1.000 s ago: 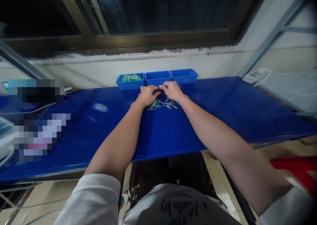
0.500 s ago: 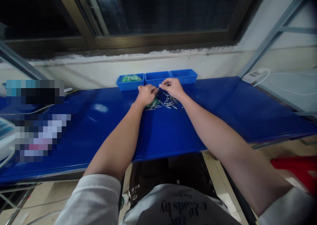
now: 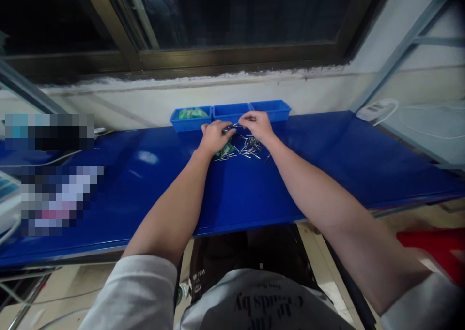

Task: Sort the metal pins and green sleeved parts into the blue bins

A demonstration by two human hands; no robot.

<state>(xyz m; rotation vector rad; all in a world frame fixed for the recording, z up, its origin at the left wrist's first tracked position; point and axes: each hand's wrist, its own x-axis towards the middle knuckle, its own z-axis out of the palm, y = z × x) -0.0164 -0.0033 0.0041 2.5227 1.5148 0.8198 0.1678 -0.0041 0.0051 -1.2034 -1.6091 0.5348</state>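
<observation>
Our left hand [image 3: 215, 137] reaches over the blue tabletop [image 3: 247, 189], palm down, with thumb and fingers parted by a modest gap that faces our right hand [image 3: 258, 126]. Slim metal pieces show in that gap, but we cannot tell whether the left fingers grip them or only hover over them. Our right thumb and forefinger are pinched narrow around the end of a thin metal pin [image 3: 236, 125], which points toward the left hand; the two hands stay apart.

Just on our side of the hands, a loose pile of metal pins [image 3: 250, 147] lies on the tabletop, the pins crossing at many angles. Beside it, partly covered by our left hand, sits a crumpled green packet [image 3: 226, 150], with a few pins at its near edge.

Beyond the hands, three blue plastic bins stand in a row near the wall: the left bin [image 3: 191, 125] bears green wrapped material [image 3: 192, 113], and next come the middle bin [image 3: 231, 111] and the right bin [image 3: 271, 110].
</observation>
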